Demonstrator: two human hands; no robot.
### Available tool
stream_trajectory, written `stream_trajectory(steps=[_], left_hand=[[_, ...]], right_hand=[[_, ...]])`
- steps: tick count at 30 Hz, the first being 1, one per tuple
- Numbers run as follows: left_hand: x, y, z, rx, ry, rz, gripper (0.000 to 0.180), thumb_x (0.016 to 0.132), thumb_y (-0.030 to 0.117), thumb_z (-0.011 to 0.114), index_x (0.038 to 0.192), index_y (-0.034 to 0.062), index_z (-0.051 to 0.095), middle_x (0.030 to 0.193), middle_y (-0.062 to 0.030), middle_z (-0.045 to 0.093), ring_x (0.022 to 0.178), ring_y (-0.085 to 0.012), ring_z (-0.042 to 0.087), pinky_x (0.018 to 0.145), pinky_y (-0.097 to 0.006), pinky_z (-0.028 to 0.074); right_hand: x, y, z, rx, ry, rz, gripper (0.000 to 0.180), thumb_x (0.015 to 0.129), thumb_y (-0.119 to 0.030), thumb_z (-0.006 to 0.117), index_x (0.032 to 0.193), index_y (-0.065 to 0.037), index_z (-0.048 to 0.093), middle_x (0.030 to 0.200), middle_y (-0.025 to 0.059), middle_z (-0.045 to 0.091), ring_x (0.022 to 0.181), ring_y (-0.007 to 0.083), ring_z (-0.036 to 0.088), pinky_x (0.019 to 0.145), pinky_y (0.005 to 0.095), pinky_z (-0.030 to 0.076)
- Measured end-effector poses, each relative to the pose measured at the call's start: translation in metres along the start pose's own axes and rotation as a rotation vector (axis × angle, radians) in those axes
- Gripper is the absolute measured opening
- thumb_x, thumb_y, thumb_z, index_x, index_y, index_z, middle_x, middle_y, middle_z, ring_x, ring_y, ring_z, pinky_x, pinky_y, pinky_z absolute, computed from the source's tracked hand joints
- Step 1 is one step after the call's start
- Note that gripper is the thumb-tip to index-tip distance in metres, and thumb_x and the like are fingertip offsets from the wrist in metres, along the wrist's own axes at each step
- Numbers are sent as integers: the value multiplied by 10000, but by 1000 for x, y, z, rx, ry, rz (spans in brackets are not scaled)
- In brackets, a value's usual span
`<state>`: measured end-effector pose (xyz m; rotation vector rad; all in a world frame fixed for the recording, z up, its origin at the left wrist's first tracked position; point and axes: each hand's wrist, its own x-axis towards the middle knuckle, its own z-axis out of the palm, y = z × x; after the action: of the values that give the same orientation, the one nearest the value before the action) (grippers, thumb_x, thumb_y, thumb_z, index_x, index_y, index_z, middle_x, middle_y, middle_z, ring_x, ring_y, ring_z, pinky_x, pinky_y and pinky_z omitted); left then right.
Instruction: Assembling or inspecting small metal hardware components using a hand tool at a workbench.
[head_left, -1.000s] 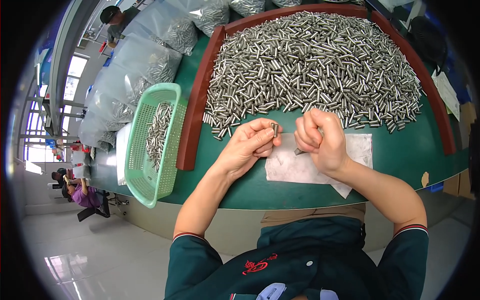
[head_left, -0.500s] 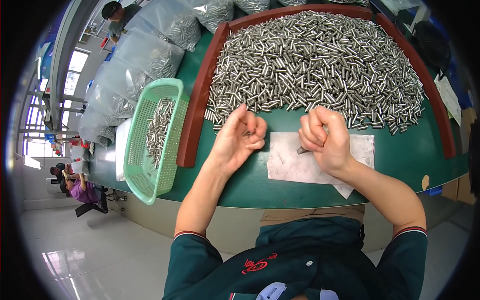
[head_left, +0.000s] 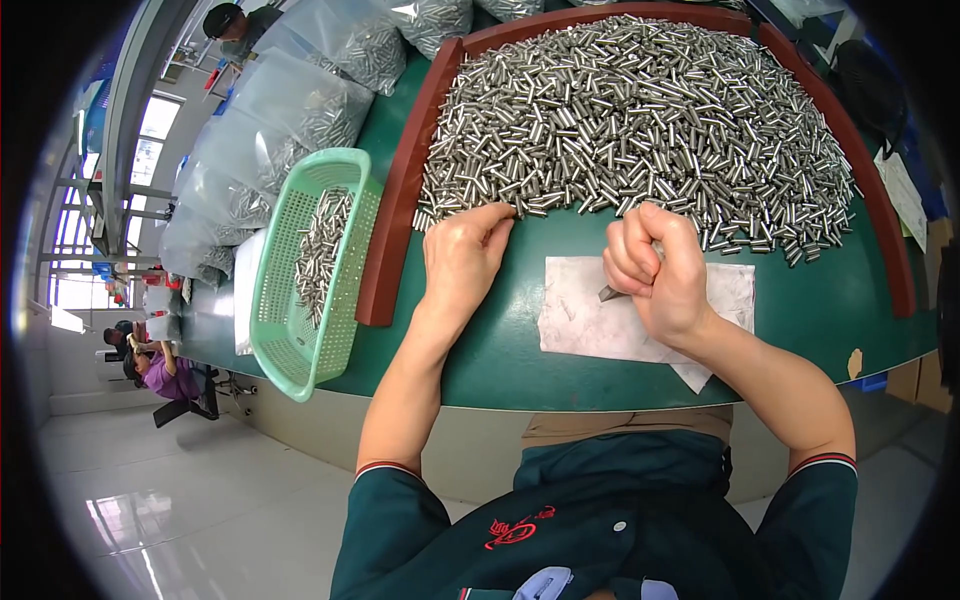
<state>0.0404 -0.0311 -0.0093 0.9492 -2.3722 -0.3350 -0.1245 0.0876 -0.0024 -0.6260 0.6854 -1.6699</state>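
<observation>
1. Clear plastic bags (head_left: 290,120) of small metal cylinders lie at far left of the green table (head_left: 800,310).
2. Green mesh basket (head_left: 300,330) just beside them holds a streak of the same cylinders.
3. Red-brown frame (head_left: 400,190) borders the big pile of metal cylinders (head_left: 640,120).
4. Left hand (head_left: 462,262) rests palm down at the pile's near edge, fingers curled, tips touching cylinders; cannot tell whether it grips one.
5. White paper sheet (head_left: 580,320) lies between the hands and under the right one.
6. Right hand (head_left: 655,270) is fisted around a small dark pointed tool (head_left: 610,292), tip over the paper, near the pile's front edge.
</observation>
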Motion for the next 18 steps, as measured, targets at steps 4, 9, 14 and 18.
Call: stream_trajectory(steps=[4,9,14,18], left_hand=[[2,2,-6,75,-43,127,93,707,59,633,793,29,618,536,-110,540,451,-206,528,440,-302,389],[2,6,-17,147,-222,62,94,718,83,619,789,30,587,521,-102,534,448,-224,526,447,-316,392],[-6,22,-18,-126,-297,-43,69,707,55,612,745,11,576,443,-9,384,392,-74,363,401,-256,312],[-18,51,-7,-305,-476,-43,67,695,59,623,718,7,588,432,-11,326,391,-102,342,391,-263,300]], right_hand=[[0,0,1,4,0,8,372,845,-176,320,488,-91,259,445,11,276,399,83,208,386,226,197],[1,1,0,17,6,9,403,861,-201,322,479,-93,258,438,3,272,389,83,214,387,229,201],[0,2,2,-33,6,-1,390,859,-237,313,494,-109,264,446,-12,246,393,72,180,393,231,171],[-1,2,0,17,15,-9,399,862,-248,313,489,-115,268,444,-17,250,384,75,179,396,234,179]])
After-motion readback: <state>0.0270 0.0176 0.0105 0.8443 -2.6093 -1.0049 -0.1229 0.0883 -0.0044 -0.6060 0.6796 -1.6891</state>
